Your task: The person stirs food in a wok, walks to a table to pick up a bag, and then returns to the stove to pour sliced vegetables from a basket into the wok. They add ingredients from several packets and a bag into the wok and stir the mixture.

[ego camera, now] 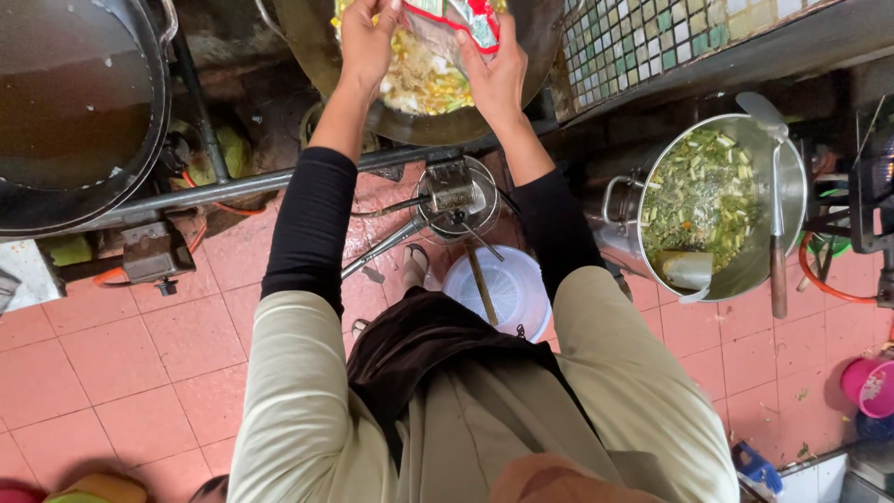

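Observation:
Both my hands are raised over a big dark wok [521, 56] that holds a yellow and green food mix. My left hand [366, 39] and my right hand [495, 76] grip the two sides of a clear plastic packet with red print [453, 20], held over the food. The packet's top edge runs out of view. My forearms are in black sleeves.
A second large dark wok [65, 112] with brownish liquid sits at the left on a metal frame [223, 186]. At the right a steel pot [792, 177] holds chopped greens and a ladle. A white plastic strainer [507, 289] and gas burner [454, 197] stand below on pink floor tiles.

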